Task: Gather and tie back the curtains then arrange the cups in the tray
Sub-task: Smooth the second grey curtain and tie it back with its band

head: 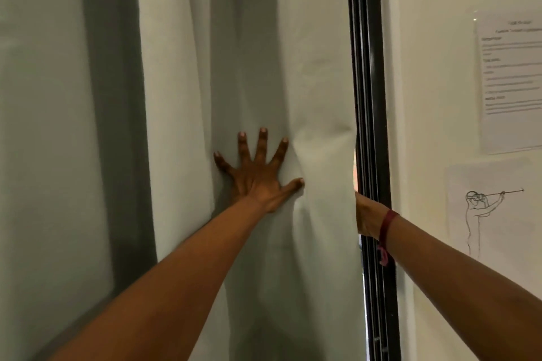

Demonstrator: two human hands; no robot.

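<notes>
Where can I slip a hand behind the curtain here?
A narrow slit opens between the curtain edge and the dark window frame. The right hand fills its middle, fingers hidden behind the cloth. The slit shows again just below that wrist. The left hand presses flat and spread on the folds, so that stretch is crowded.

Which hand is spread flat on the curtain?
The left hand, fingers splayed and pressing the curtain. The right hand, with the red wristband, reaches behind the curtain's edge, fingers hidden.
</notes>
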